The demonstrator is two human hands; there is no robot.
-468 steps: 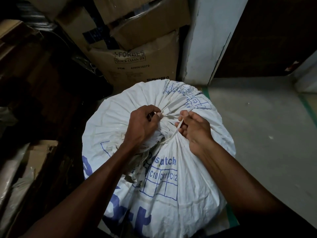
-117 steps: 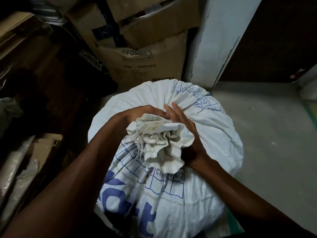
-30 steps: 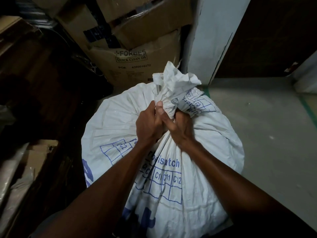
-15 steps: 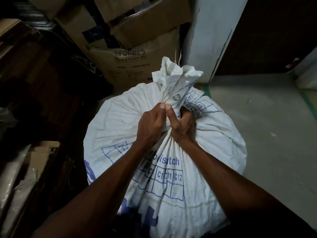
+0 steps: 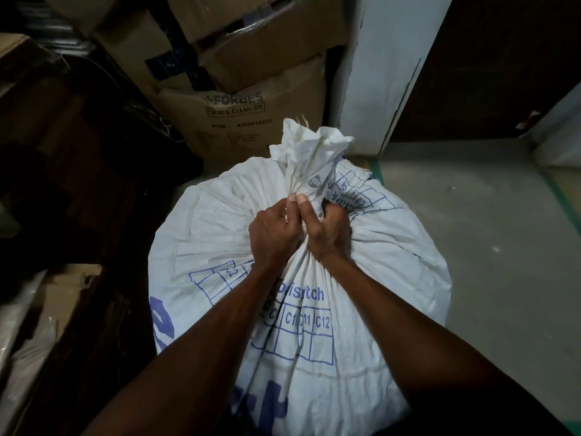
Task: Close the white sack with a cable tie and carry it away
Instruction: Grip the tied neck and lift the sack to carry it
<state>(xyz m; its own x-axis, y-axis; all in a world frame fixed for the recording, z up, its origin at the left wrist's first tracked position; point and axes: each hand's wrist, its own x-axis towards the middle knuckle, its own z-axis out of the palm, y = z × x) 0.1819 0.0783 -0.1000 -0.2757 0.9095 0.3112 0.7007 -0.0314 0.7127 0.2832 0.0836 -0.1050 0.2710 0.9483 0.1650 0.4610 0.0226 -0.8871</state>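
A full white sack with blue printed grids and letters stands on the floor in front of me. Its gathered neck sticks up in a crumpled tuft with a metal eyelet showing. My left hand and my right hand are clenched side by side around the neck just below the tuft, thumbs touching. The cable tie is hidden under my fingers.
Stacked cardboard boxes stand right behind the sack. A white pillar rises at the back, with a dark doorway to its right. Dark clutter and flattened cardboard fill the left side. Grey concrete floor with green tape stretches to the right.
Over the last second both hands kept their grip on the neck, and the tuft shifted slightly. Before that they had bunched the loose top upright after working the tie.
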